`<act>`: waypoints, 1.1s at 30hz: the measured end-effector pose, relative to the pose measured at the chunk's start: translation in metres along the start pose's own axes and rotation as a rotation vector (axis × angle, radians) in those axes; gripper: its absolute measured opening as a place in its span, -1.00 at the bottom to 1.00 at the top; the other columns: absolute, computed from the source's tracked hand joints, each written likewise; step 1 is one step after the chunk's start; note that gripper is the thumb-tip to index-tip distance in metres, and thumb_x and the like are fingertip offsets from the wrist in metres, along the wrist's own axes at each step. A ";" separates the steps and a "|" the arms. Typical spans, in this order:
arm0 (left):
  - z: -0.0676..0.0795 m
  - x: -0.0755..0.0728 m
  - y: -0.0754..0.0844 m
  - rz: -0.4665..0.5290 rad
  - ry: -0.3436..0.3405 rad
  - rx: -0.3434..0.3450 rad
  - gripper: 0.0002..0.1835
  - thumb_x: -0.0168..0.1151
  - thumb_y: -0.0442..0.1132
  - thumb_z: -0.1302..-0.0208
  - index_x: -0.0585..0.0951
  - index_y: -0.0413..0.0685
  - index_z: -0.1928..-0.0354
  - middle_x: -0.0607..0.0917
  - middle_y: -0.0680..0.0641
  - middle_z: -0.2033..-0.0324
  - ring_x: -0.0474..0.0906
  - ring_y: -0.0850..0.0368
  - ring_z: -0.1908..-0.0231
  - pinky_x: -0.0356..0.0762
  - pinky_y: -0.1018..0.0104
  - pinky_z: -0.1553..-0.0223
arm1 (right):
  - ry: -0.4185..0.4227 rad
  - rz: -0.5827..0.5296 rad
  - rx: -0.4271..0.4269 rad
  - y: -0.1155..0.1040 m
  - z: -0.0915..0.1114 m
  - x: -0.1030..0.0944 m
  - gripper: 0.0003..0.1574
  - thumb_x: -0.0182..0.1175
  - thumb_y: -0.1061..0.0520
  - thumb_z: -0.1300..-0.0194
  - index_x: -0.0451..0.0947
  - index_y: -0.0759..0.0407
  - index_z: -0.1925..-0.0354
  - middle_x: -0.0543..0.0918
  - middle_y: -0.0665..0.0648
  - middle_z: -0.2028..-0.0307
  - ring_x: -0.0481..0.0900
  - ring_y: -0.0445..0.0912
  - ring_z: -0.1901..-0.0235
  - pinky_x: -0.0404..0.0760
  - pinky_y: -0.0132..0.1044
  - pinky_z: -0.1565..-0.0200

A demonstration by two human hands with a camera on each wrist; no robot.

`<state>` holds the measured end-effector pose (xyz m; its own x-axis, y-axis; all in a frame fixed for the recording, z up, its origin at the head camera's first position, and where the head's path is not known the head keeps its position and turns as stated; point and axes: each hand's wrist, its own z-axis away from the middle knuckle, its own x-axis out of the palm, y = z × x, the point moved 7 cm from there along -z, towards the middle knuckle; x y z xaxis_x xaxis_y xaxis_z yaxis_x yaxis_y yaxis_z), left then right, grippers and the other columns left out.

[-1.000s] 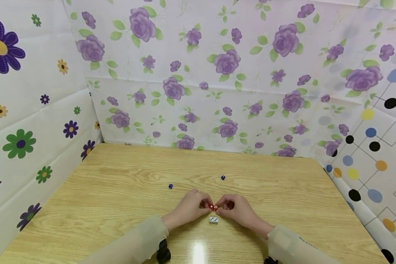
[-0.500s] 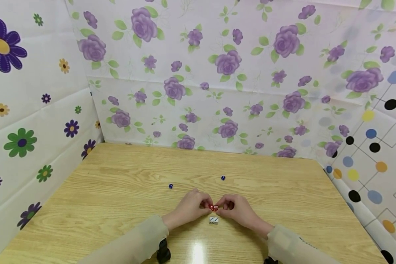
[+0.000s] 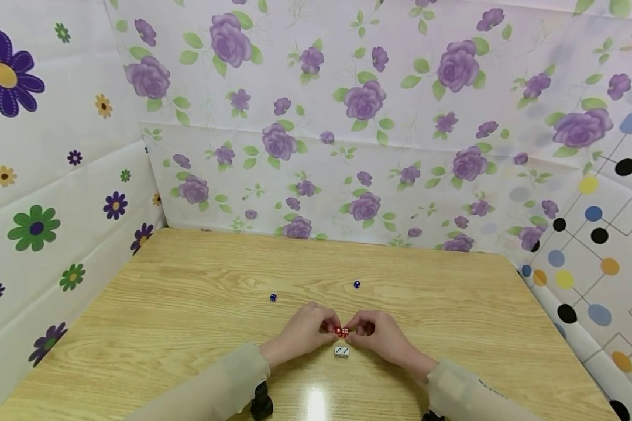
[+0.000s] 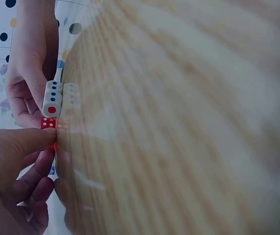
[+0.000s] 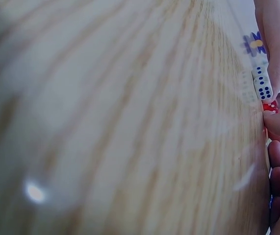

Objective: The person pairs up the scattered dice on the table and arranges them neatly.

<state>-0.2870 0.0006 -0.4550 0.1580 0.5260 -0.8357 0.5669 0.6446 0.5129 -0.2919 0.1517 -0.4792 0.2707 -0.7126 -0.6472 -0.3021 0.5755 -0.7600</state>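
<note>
Two red dice sit side by side between my hands, a left red die (image 3: 339, 331) and a right red die (image 3: 345, 331). My left hand (image 3: 306, 328) pinches the left one between thumb and finger. From the other side, my right hand (image 3: 383, 334) pinches the right one the same way. The left wrist view shows one dotted red face (image 4: 47, 123) just past my left thumb. Nearer my body, two white dice (image 3: 341, 352) stand together on the table. Fingers cover part of the red dice in both wrist views.
One blue die (image 3: 273, 297) lies beyond my left hand, another blue die (image 3: 357, 284) farther back to the right. The wood-grain table (image 3: 200, 275) ends at a flowered cloth (image 3: 316, 164) behind, with patterned cloths at both sides.
</note>
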 end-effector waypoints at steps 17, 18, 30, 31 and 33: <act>0.000 0.001 -0.001 0.000 -0.001 0.008 -0.88 0.47 -0.17 -0.12 0.71 0.09 0.30 0.67 0.22 0.50 0.41 0.33 0.38 0.26 0.44 0.18 | -0.002 -0.009 -0.020 -0.001 0.001 0.000 -0.86 0.44 0.01 -0.16 0.70 -0.12 0.27 0.59 -0.05 0.49 0.40 -0.31 0.53 0.40 -0.46 0.45; -0.001 0.001 -0.001 0.002 -0.004 0.006 -0.87 0.47 -0.17 -0.11 0.71 0.09 0.30 0.66 0.23 0.50 0.41 0.33 0.38 0.25 0.43 0.18 | -0.002 -0.005 -0.018 -0.001 0.001 0.000 -0.87 0.43 0.01 -0.16 0.70 -0.14 0.27 0.58 -0.07 0.49 0.40 -0.31 0.53 0.40 -0.46 0.45; -0.003 -0.022 -0.006 0.078 -0.117 0.029 -0.67 0.40 -0.23 -0.20 0.64 -0.09 -0.01 0.74 0.02 0.31 0.63 0.24 0.30 0.57 0.43 0.20 | 0.000 -0.010 -0.013 0.001 0.001 0.001 -0.89 0.42 0.00 -0.18 0.69 -0.17 0.29 0.57 -0.10 0.49 0.39 -0.31 0.53 0.40 -0.45 0.44; -0.003 -0.027 -0.009 0.062 -0.117 0.037 -0.67 0.39 -0.22 -0.21 0.64 -0.08 -0.02 0.73 0.00 0.28 0.64 0.19 0.28 0.57 0.41 0.20 | 0.000 -0.009 -0.012 0.001 0.001 0.001 -0.89 0.42 0.00 -0.18 0.69 -0.17 0.29 0.57 -0.10 0.49 0.39 -0.31 0.53 0.40 -0.45 0.44; -0.003 -0.037 -0.016 0.025 -0.101 0.054 -0.68 0.38 -0.21 -0.23 0.64 -0.06 -0.03 0.73 -0.02 0.24 0.64 0.12 0.23 0.58 0.37 0.18 | 0.000 -0.011 -0.009 0.001 0.001 0.001 -0.89 0.42 -0.01 -0.18 0.69 -0.17 0.28 0.57 -0.10 0.49 0.39 -0.31 0.53 0.40 -0.45 0.44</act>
<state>-0.3041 -0.0275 -0.4316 0.2515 0.4813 -0.8397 0.6043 0.5997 0.5247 -0.2917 0.1523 -0.4807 0.2739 -0.7186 -0.6392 -0.3078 0.5641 -0.7662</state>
